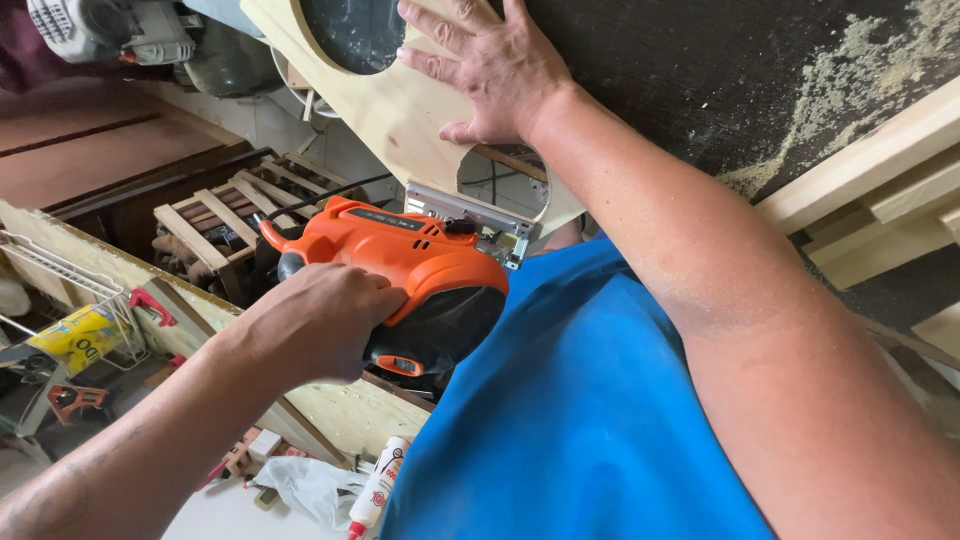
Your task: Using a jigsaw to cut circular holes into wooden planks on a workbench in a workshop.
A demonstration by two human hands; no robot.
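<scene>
Left hand wrapped around the orange jigsaw, right hand spread flat on the pine board overhanging the surface's edge. Two curved cutouts look done, trimming left.

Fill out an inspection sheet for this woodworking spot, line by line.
Surface: dark workbench top, strewn with sawdust.
Job's things: pale wooden board with rounded cutouts; orange jigsaw at its edge.
Clutter: white tube with red cap; red clamps; crumpled white bag.
Grippers: left hand grips the jigsaw's handle; right hand lies flat on the board.
Cables: black cord runs from the jigsaw's rear.
Surroundings: slatted wooden crate; pale timber lengths at the bench edge; wire rack.
</scene>
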